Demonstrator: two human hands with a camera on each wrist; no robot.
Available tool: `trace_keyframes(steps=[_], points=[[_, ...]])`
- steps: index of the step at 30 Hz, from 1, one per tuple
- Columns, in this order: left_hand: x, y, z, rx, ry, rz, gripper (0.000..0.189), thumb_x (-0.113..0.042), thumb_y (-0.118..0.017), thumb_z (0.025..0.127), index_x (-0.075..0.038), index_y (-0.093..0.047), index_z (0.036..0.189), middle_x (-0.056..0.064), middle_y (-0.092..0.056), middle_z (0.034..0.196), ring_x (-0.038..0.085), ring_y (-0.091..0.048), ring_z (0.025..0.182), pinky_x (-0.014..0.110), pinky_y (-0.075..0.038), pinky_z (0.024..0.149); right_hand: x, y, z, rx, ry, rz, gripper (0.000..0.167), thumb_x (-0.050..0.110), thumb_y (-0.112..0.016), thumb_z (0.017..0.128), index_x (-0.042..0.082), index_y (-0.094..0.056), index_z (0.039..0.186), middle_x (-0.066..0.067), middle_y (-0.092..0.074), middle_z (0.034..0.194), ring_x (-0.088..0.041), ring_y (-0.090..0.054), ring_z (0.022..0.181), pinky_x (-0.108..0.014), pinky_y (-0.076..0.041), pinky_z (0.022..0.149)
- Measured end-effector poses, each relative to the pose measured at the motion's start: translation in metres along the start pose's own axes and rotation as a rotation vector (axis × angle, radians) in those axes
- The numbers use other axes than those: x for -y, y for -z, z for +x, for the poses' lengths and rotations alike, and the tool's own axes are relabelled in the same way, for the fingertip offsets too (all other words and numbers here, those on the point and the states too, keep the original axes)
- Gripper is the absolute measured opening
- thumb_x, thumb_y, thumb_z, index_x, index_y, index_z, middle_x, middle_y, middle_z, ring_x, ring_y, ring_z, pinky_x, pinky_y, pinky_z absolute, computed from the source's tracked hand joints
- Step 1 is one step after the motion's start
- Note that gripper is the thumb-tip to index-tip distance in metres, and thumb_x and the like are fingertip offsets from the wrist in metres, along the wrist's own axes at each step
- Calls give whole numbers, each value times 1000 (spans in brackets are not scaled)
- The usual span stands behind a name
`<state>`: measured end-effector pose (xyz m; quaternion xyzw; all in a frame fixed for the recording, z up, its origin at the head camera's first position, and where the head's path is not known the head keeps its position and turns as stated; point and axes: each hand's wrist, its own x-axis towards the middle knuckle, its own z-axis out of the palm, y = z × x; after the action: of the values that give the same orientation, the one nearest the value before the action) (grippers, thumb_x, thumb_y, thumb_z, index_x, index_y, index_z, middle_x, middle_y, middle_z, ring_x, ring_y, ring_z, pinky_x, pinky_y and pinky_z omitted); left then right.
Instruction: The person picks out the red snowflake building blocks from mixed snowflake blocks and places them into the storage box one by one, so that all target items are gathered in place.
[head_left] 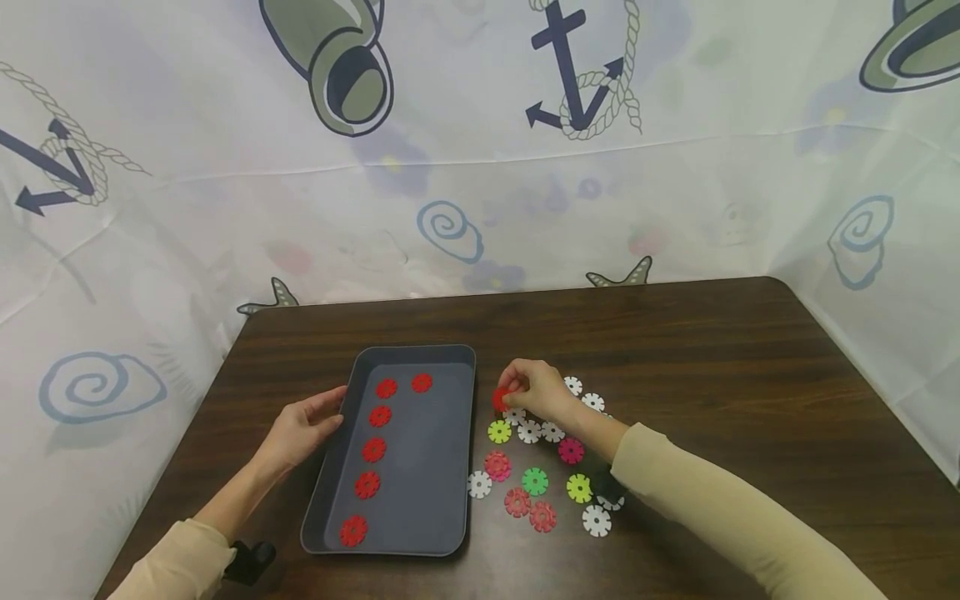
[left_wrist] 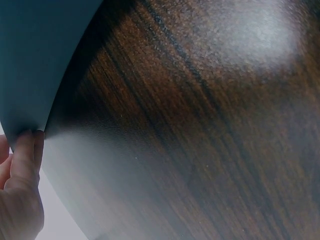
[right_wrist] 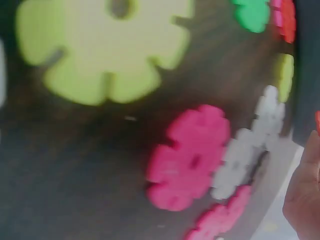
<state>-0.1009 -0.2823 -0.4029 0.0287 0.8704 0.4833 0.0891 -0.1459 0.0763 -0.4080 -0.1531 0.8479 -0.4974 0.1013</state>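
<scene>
My right hand [head_left: 542,390] pinches a red notched disc [head_left: 500,400] between thumb and fingers, over the loose discs on the table. In the right wrist view, only part of that hand [right_wrist: 304,192] shows at the right edge. My left hand [head_left: 302,429] holds the left rim of a dark grey tray [head_left: 423,533]; its fingers [left_wrist: 25,155] meet the rim in the left wrist view. Inside the tray, several red discs [head_left: 367,484] stand in a column along the left side, and another red disc [head_left: 422,382] lies near the top.
Right of the tray lie loose notched discs: white [head_left: 596,521], yellow [head_left: 579,488], green [head_left: 535,481], pink [head_left: 571,451] and pinkish red [head_left: 543,517]. A white disc [head_left: 480,484] sits close beside the tray's right rim. The dark wooden table [head_left: 697,358] meets a patterned curtain [head_left: 517,217] behind.
</scene>
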Motion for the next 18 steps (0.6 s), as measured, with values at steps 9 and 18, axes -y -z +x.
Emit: trace_keyframes(steps=[9,18], points=[[0,1,-1,9,-2,-5,50,-2,-55,93,7,-38,139,31,-45,135,38,-55,113,28,-54,81,22,1,12,1,14,83,17,-4,-70,79,1,-64,94,-9,-62,83,-14,-56,74,-22,-50,66],[2,0,-1,20,-5,-30,50,-2,-54,93,7,-37,140,31,-44,137,36,-55,114,28,-55,81,46,-22,28,23,44,82,16,-2,-71,80,1,-65,95,-8,-63,83,-15,-57,75,-21,-50,65]])
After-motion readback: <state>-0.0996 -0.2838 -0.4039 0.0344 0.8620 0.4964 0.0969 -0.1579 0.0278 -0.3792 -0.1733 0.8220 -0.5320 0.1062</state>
